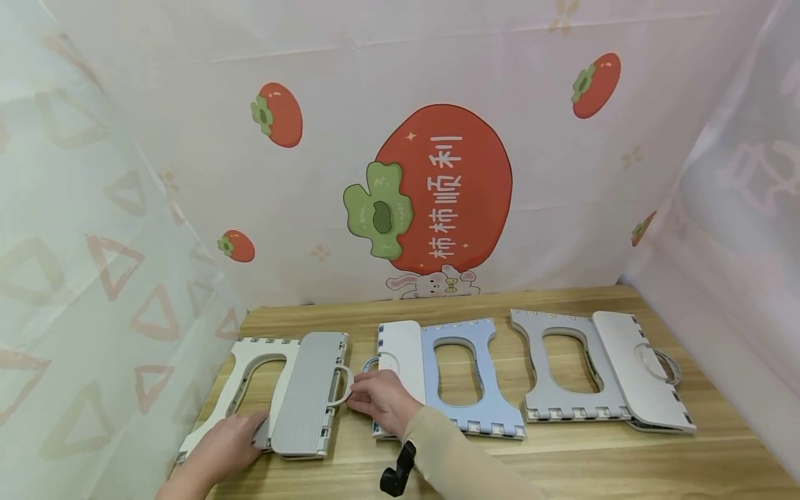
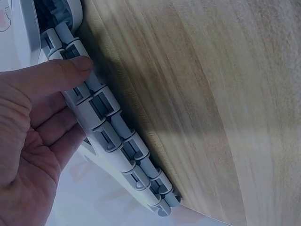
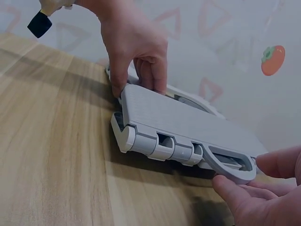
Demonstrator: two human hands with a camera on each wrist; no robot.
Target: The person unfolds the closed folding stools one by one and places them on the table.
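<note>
A white-and-grey folding stool (image 1: 300,399) lies folded at the left of the wooden table. My left hand (image 1: 228,444) grips its near edge; in the left wrist view the thumb lies over the hinge knuckles (image 2: 108,110) and the other fingers go behind them. At the stool's right side, my right hand (image 1: 381,399) has thumb and fingers about the pale loop handle (image 3: 230,169). The right wrist view shows the stool's near edge slightly raised from the table. Part of the blue-and-white folding stool (image 1: 459,375) is hidden behind my right hand and forearm.
A grey-and-white folding stool (image 1: 575,368) lies folded at the right, its handle pointing right. The wooden table (image 1: 600,465) ends at a white printed cloth (image 1: 325,173) at the back, with cloth sides left and right. A black strap (image 1: 400,472) hangs at my right wrist.
</note>
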